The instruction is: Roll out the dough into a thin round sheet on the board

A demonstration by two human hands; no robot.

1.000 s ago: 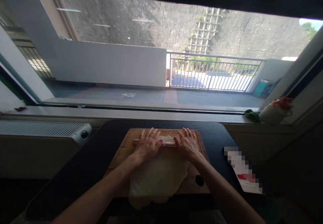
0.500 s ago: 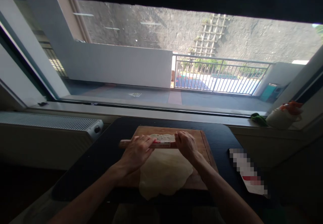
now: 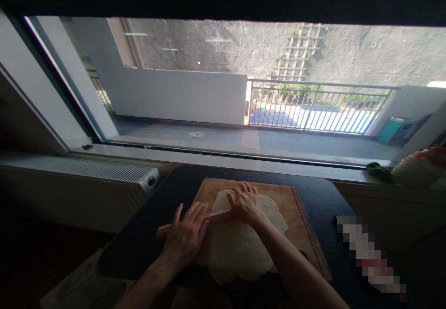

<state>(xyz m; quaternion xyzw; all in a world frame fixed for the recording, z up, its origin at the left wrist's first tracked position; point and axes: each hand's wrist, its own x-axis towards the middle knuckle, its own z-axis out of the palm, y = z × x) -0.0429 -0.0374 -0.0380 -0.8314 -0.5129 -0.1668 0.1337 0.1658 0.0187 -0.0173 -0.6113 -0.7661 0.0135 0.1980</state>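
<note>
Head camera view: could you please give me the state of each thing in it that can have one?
Dough: rolled flat, near edge hanging over the board.
Rolling pin: lying slanted across the dough.
Left hand: flat, pressing the pin's left end.
Right hand: palm down on the pin.
Cutting board: flat on the dark table.
Window: whether shut cannot be told.

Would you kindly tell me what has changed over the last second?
The rolling pin has swung askew, its left end nearer the person. The left hand drew back over that end; the right hand stays pressing on the pin over the dough. The dough remains on the wooden board.
</note>
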